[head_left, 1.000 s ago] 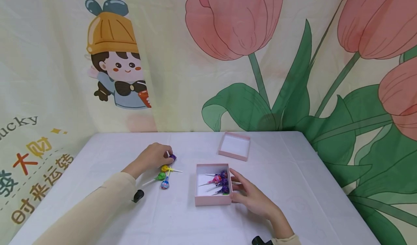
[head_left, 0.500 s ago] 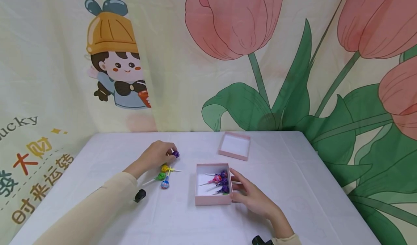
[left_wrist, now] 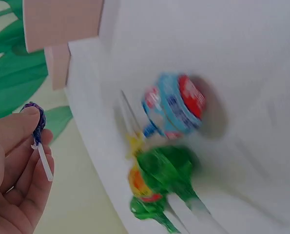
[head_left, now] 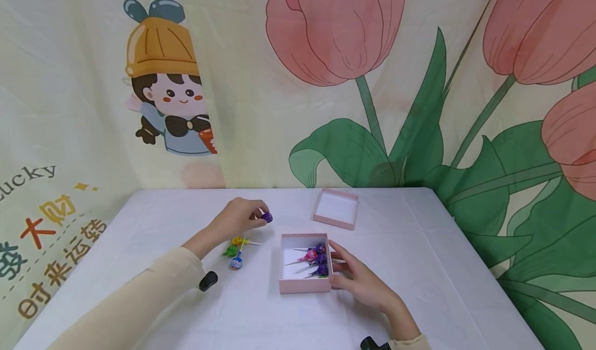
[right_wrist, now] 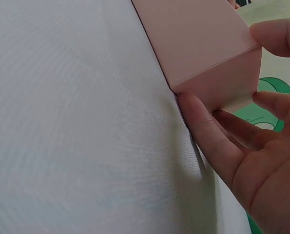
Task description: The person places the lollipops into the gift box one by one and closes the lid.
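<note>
My left hand (head_left: 236, 218) pinches a purple-wrapped lollipop (left_wrist: 39, 127) by its head between thumb and fingers. Its white stick points downward in the left wrist view. The hand is left of and behind an open pink box (head_left: 304, 286). Inside that box lie several purple lollipops (head_left: 321, 259) and a pink one (head_left: 309, 256), heads toward the right wall. My right hand (head_left: 360, 280) touches the box's right side, its fingers extended along the wall; the right wrist view shows the fingertips (right_wrist: 191, 105) on the pink cardboard.
Left of the box lie a blue-and-red lollipop (head_left: 236, 262), a green one (head_left: 230, 251) and a yellow one (head_left: 237, 241), close together. The pink box lid (head_left: 336, 210) lies upturned behind the box. A printed cloth (head_left: 251, 107) hangs behind the white table (head_left: 410, 236).
My left hand has lifted the purple lollipop from beside the others and carried it rightward, toward the box. My right hand and the box have stayed in place.
</note>
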{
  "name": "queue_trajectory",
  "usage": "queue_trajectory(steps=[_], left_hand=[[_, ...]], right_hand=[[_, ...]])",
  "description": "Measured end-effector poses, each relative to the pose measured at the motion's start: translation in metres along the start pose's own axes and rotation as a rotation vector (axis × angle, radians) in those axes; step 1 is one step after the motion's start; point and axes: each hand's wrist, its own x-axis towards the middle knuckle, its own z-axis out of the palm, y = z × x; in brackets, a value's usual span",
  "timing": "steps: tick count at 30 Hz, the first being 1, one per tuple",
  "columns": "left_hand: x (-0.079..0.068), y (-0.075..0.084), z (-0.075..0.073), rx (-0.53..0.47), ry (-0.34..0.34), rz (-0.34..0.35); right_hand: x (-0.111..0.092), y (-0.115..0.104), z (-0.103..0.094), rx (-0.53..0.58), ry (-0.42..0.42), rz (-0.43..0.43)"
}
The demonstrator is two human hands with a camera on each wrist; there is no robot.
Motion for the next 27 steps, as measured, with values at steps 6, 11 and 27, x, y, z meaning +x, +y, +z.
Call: queue_trajectory(steps=[6,11,27], left_hand=[[-0.002,0.027,0.004,-0.013,0.001,0.053],[-0.005,0.047,0.01,-0.034,-0.009,0.128],[-0.01,0.095,0.035,-0.105,-0.094,0.26]], right_hand=[[-0.001,-0.001,0.0,0.012,-0.002,0.0],[0.0,0.0,0.0,0.017,-0.005,0.001],[0.0,-0.001,0.0,0.027,-0.014,0.018]])
